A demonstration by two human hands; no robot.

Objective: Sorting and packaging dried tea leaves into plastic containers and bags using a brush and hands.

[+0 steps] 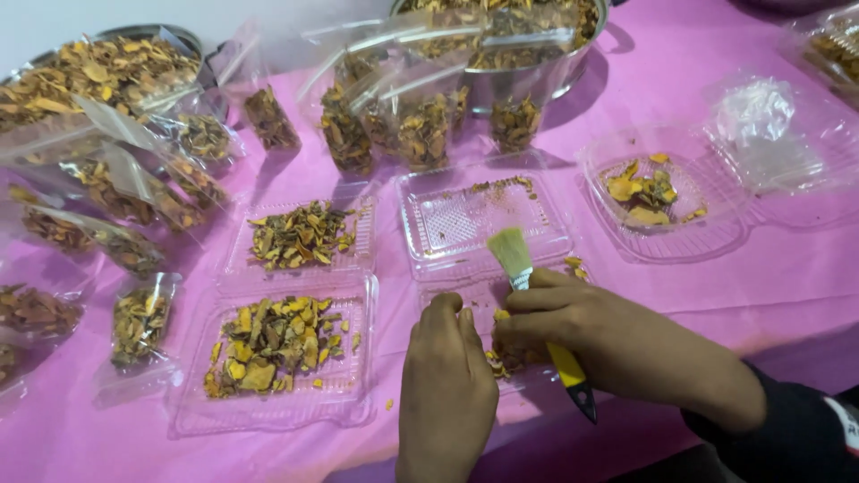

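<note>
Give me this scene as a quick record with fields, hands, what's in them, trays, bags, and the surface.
right hand: right hand grips a yellow-handled brush, bristles pointing up
left hand: left hand rests on the near clear tray, holding nothing visible
trays: open clamshell tray with dried yellow-brown pieces; another clear tray holds only a few
bags: clear zip bags of dried pieces stand behind
bowl: metal bowl at the back
surface: pink tablecloth

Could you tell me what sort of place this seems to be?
Probably a small packing table for dried plant pieces: a pink cloth carries open clear clamshell trays of yellow-brown chips, filled clear pouches, and steel bowls; the right hand holds a small brush.
</note>
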